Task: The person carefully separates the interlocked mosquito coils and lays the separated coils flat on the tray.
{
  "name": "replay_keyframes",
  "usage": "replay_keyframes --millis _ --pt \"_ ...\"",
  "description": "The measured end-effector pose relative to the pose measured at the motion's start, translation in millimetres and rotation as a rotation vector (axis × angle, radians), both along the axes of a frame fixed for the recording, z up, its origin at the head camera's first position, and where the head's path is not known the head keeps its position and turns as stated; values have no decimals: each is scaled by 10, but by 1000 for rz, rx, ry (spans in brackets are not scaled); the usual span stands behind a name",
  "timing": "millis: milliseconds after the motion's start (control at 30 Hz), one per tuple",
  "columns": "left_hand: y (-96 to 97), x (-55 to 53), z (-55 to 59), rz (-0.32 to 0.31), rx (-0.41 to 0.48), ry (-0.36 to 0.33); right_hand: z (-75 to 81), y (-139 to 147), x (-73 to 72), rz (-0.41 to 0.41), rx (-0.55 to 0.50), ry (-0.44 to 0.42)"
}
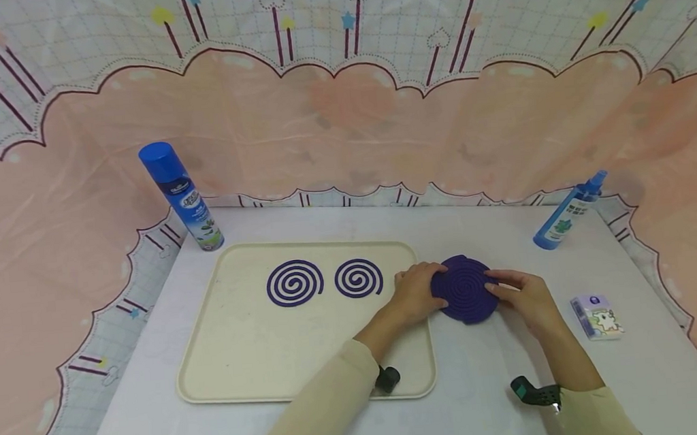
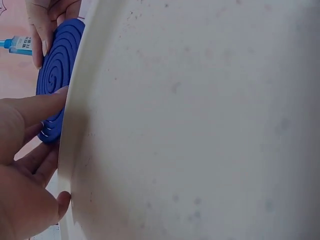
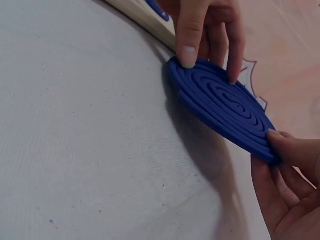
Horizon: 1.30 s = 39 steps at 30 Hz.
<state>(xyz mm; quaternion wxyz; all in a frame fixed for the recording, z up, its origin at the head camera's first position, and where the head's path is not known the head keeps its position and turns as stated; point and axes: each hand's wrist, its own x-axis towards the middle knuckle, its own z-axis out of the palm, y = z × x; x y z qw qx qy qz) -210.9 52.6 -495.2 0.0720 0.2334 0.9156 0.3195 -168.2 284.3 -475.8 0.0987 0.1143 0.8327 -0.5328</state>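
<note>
A dark blue, tightly wound mosquito coil [image 1: 466, 290] is held just right of the tray, raised off the table in the right wrist view. My left hand [image 1: 414, 293] grips its left edge, with fingers on its upper face. On the opposite edge, my right hand [image 1: 528, 297] pinches it, the thumb [image 3: 287, 145] above and other fingers beneath. Two separate open-wound mosquito coils, a larger one [image 1: 293, 285] and a smaller one [image 1: 358, 279], lie side by side on the cream tray [image 1: 242, 355].
A blue spray can [image 1: 182, 196] stands behind the tray's left corner. Toward the back right is a blue spray bottle [image 1: 569, 212]. A small purple-and-white box [image 1: 597, 318] lies right of my right hand. A patterned curtain [image 1: 317, 131] borders the white table [image 1: 479, 398].
</note>
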Motion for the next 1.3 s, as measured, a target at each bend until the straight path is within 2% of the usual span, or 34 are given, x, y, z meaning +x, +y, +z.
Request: replay_keyframes --millis 233,333,767,967,1167,1300 --pt "-46 -18 23 44 104 36 90 -24 -14 9 -20 41" --pt "-84 -33 53 53 164 27 120 -55 -27 14 -33 62" --pt "-392 -72 145 132 508 -215 171 -239 -72 43 -113 107" --pt "-539 -98 165 145 642 -295 212 -360 -121 65 -153 154" --pt "-706 -120 173 174 690 -307 240 -505 -215 91 -189 185" --pt "-818 -119 201 198 689 -286 250 -592 -277 114 -209 202"
